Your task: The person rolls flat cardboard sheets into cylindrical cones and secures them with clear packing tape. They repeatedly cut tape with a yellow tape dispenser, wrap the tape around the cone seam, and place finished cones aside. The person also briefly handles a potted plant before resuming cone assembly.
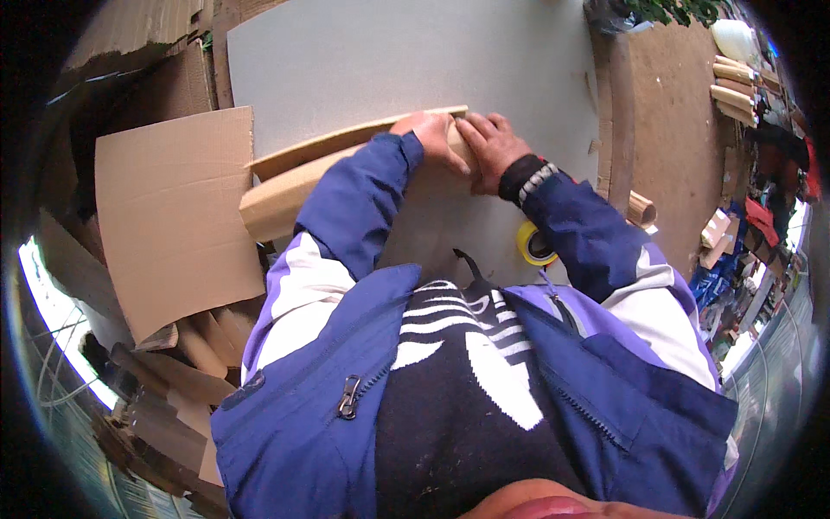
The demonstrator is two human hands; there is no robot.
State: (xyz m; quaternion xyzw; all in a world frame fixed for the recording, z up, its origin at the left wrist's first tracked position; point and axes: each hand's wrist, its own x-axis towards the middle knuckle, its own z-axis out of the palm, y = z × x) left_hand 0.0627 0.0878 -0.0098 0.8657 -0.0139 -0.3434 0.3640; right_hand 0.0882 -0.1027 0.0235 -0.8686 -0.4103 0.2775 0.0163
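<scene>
A long strip of brown cardboard (281, 199), bent into a narrow rolled or folded form, lies slantwise over the grey tabletop (406, 60). One flap stands up along its far side. My left hand (430, 140) is closed around its right end, the thumb on the near side. Right beside it, my right hand (493, 149) grips the same end with bent fingers, the two hands almost touching. My left forearm covers part of the strip's middle. Near my right forearm sits a roll of yellow tape (534, 245), partly hidden by the sleeve.
To the left, a flat cardboard sheet (177, 216) overlaps the tabletop's edge, with more cardboard pieces (203, 346) below it. A cardboard tube (641, 210) lies past my right elbow. Several rolled cardboard pieces (735, 91) are stacked at the far right, near a white container (735, 41).
</scene>
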